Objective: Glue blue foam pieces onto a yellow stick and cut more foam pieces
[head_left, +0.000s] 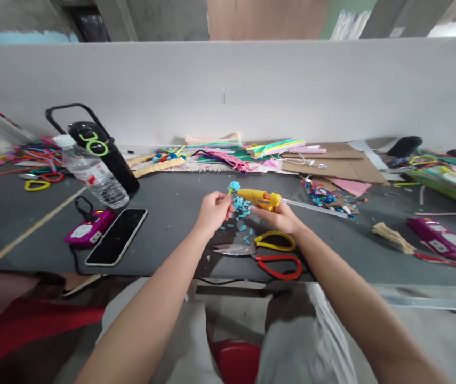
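Observation:
My left hand (213,210) pinches a small blue paper flower (233,186) and holds it up over the grey table (172,197). A yellow glue gun (258,198) is gripped in my right hand (281,217), with its nozzle pointing left at the flower. Several small blue paper bits (242,209) lie scattered under and between the hands. Just in front of them lie scissors with one yellow and one red handle (265,252).
A black phone (117,236) and a pink tape dispenser (89,226) lie left, with a water bottle (94,173) and black flask (103,152) behind. Coloured paper strips (252,151) and cardboard (332,162) line the white partition. Another pink dispenser (441,238) lies right.

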{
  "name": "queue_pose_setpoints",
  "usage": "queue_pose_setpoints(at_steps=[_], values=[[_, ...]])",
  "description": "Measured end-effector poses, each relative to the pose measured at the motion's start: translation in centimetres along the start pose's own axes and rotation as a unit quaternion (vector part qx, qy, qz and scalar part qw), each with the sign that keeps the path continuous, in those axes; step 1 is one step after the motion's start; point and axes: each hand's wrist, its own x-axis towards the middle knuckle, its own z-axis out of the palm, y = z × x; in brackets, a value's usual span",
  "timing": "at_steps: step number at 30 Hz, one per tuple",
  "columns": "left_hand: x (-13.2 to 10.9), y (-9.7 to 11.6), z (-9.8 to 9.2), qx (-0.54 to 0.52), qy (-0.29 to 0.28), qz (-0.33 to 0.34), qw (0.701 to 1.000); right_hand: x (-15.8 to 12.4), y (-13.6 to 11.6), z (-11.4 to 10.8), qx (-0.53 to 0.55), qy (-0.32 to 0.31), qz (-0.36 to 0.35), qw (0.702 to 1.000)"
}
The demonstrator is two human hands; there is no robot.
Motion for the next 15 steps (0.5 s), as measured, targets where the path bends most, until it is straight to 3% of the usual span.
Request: queue_pose_setpoints(at_steps=[15], values=[[-0.05,0.03,-0.10,-0.001,0.000,0.002,1.000,0.06,0.18,-0.09,-0.001,-0.005,0.005,1.000]])
